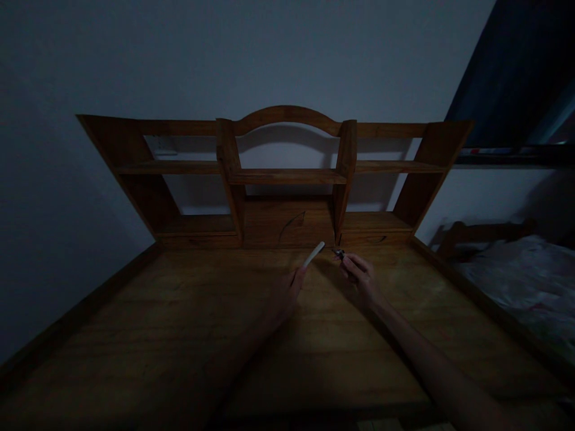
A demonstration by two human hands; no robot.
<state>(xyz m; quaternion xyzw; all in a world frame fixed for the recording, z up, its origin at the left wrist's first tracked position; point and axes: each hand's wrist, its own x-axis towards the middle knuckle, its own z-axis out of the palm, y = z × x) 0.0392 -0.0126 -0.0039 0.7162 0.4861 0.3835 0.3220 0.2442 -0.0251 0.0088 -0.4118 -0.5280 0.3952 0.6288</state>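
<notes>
My left hand (293, 286) is closed around the lower end of a slim pale stick-like thing (314, 254) with a dark tip, which slants up to the right. In the dim light its exact kind does not show. Close by on the right, my right hand (359, 274) pinches a small dark metallic piece (339, 254) between thumb and fingers. A narrow gap separates the two held things. Both hands are above the wooden desk top (202, 311), towards its far side.
A wooden shelf unit (287, 176) with several compartments stands along the desk's back, against a pale wall (269, 60). Raised wooden edges (471, 305) run along the desk's sides. To the right lies a pale crumpled covering (521, 281), beneath a dark window (516, 78).
</notes>
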